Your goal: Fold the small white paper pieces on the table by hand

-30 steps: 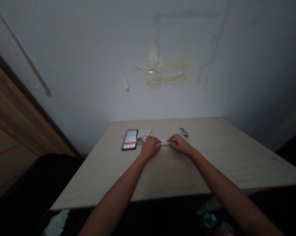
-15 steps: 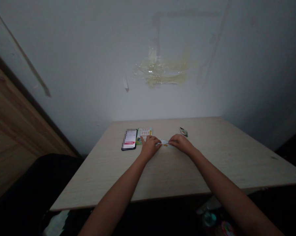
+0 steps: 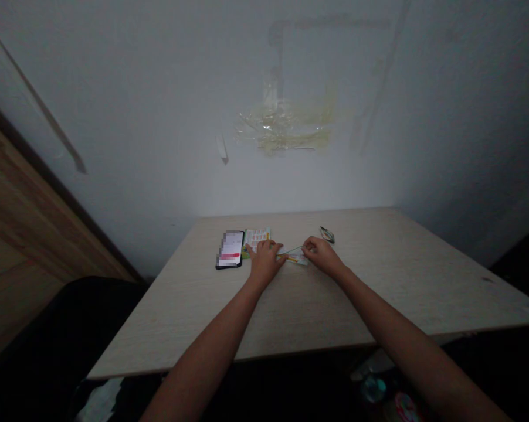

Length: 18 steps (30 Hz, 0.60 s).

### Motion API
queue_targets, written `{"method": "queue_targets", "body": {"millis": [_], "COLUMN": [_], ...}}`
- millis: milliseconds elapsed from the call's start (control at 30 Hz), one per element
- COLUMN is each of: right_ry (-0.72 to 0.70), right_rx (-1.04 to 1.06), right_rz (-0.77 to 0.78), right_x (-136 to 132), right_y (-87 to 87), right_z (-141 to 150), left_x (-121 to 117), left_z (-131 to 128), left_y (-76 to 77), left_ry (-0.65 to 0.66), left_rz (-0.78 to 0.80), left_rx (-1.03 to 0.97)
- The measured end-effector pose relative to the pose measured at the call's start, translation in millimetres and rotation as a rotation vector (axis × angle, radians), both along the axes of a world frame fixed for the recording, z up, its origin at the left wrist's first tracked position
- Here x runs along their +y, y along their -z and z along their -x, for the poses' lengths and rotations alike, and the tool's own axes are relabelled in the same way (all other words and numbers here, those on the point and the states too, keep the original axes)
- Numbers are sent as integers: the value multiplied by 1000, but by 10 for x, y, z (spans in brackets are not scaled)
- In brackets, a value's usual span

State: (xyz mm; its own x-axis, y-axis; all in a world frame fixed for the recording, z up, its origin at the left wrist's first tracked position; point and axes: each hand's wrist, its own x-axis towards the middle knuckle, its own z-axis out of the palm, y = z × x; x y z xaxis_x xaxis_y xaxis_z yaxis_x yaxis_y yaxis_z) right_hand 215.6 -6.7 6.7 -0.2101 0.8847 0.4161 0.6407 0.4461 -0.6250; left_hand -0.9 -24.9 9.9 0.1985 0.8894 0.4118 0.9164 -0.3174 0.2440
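Observation:
A small printed paper (image 3: 298, 259), white with a yellow and green patch, lies on the table between my hands. My left hand (image 3: 265, 262) holds its left end down, thumb and forefinger on it and the other fingers spread toward the leaflet. At the right end, my right hand (image 3: 321, 253) pinches a thin raised edge of the paper, which shows as a narrow line running to the left thumb. Part of the paper is hidden under both hands. Just left of my left hand is a green and white printed leaflet (image 3: 258, 235), partly covered by the fingers.
A phone (image 3: 230, 249) with a lit, partly blurred screen lies beside the leaflet. A small crumpled wrapper-like piece (image 3: 327, 235) sits behind my right hand. The pale wooden table (image 3: 304, 316) meets a wall (image 3: 159, 117) with old tape on it. Below its front edge is a bottle-like object (image 3: 373, 388).
My right hand has lifted the paper's upper edge slightly, so more of the printed layer beneath shows. My left hand stays nearly in place, its forefinger and thumb farther apart.

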Motion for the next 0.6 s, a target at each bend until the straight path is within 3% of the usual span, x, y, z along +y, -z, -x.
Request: {"method": "queue_targets", "body": {"millis": [200,600], "right_ry": [50,222], "right_rx": [-24,-48], "right_rz": [-4,-73], "right_x": [0,22], "right_y": [-3,6], "right_z": [-1,-55], "left_x": [13,32], "left_z": [-23,-51], "left_y": [13,39], "left_ry": [-110,-176], "left_rz": [-13,-14], "left_rx": [16,4]}}
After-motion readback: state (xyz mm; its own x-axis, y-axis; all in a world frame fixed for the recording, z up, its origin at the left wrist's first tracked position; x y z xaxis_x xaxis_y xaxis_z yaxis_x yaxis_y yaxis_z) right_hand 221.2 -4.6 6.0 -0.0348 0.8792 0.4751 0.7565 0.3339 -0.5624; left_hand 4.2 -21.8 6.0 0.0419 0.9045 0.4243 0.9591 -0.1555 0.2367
